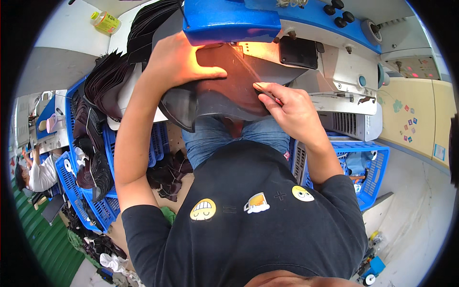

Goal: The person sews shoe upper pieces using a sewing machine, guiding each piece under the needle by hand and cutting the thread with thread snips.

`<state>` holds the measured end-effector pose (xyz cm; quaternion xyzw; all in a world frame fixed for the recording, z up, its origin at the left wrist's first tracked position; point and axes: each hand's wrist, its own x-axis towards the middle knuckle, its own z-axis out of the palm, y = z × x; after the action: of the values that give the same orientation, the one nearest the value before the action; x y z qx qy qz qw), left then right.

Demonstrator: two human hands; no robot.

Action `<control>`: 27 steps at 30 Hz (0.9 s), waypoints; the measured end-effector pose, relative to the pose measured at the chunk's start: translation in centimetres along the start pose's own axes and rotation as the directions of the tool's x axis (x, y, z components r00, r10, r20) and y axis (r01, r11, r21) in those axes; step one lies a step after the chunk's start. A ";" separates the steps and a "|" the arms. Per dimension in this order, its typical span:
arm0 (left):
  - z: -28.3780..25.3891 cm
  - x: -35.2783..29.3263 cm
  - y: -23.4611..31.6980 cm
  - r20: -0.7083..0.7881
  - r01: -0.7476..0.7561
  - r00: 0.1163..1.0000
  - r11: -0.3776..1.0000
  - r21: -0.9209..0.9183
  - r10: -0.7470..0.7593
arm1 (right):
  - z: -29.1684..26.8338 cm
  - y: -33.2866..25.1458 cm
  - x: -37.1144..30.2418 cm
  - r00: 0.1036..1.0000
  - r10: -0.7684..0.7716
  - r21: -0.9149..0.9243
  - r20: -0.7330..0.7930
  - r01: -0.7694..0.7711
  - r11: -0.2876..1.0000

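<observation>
A dark, flexible sheet piece, like leather or coated cloth, lies under the blue head of a sewing-type machine and drapes over the edge towards my lap. My left hand rests on its left part with the thumb stretched out; the fingertips are partly hidden beside the blue head. At the right edge of the piece, my right hand is closed around a slim dark thing with a red part, whose kind I cannot make out. An orange light shines on the piece near the needle area.
Stacks of dark cut pieces stand to the left, beside blue plastic crates. Another blue crate sits at the right. A black phone-like slab leans on the machine bed. A yellow bottle stands far left; another person sits beyond.
</observation>
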<state>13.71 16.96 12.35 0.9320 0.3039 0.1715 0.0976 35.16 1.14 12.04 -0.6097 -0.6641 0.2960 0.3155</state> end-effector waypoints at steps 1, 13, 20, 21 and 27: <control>-0.1 0.2 -0.2 0.000 0.004 1.000 1.000 -0.001 -0.004 | 0.2 0.0 0.1 0.999 -0.034 -0.029 -0.008 0.034 0.999; -0.5 2.3 -5.1 0.098 -0.019 0.995 0.993 -0.115 0.030 | 2.1 -0.4 1.3 0.984 -0.176 -0.271 0.003 0.170 0.948; -2.8 5.3 -3.8 0.166 0.071 0.985 0.976 -0.205 -0.037 | 2.4 -0.5 2.4 0.987 -0.161 -0.348 0.013 0.155 0.925; -2.0 5.1 -5.2 0.164 0.079 0.985 0.976 -0.202 -0.046 | 2.6 -0.6 2.7 0.983 -0.184 -0.356 0.013 0.177 0.918; -3.2 6.7 -6.1 0.235 0.101 0.969 0.989 -0.103 -0.074 | 2.9 -0.7 4.2 0.977 -0.213 -0.453 0.012 0.195 0.870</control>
<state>14.32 26.14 15.30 0.9241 0.3212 0.0749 0.1930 32.23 5.24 11.01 -0.5983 -0.7690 0.0869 0.2075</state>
